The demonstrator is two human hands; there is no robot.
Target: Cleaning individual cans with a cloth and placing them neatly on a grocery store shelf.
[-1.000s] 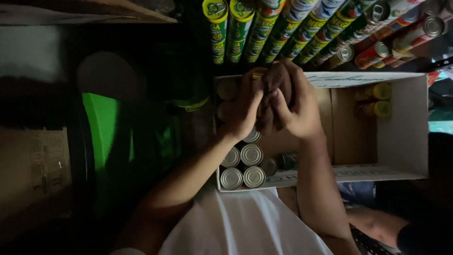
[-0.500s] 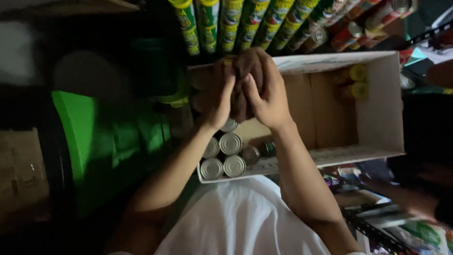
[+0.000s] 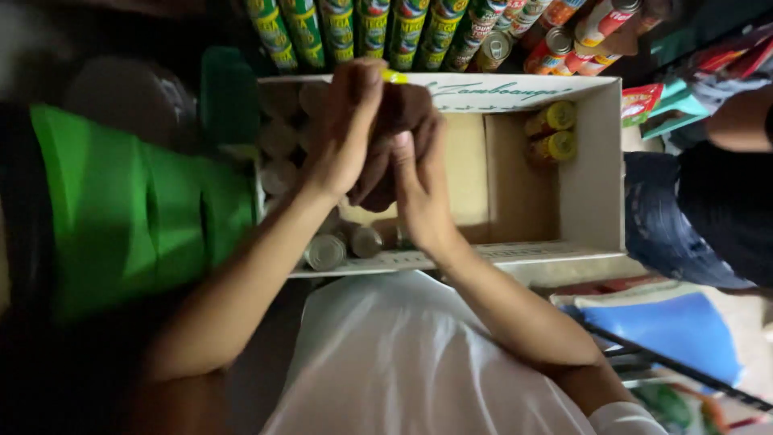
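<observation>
Over the cardboard box (image 3: 600, 161), both hands bunched together around a brown can.

Left hand (image 3: 342, 133) and right hand (image 3: 419, 181) are pressed in from either side on a brownish can (image 3: 398, 121), held above the box's middle; each grip is closed snug around it, with a bit of yellow rim poking out at 12 o'clock by the left fingertips. Down in the box at about 7 o'clock from the hands sit silver-topped cans (image 3: 326, 251) standing upright, and over at 2 o'clock two yellow-lidded cans (image 3: 551, 133) lie in the far corner. Along the 12 o'clock edge there's a row of green and yellow cans (image 3: 354, 32) with some red ones (image 3: 564, 40) further right. Green bag (image 3: 121, 209) sits at 9 o'clock, and another person's arm and dark top (image 3: 725, 185) show up at 3 o'clock.
</observation>
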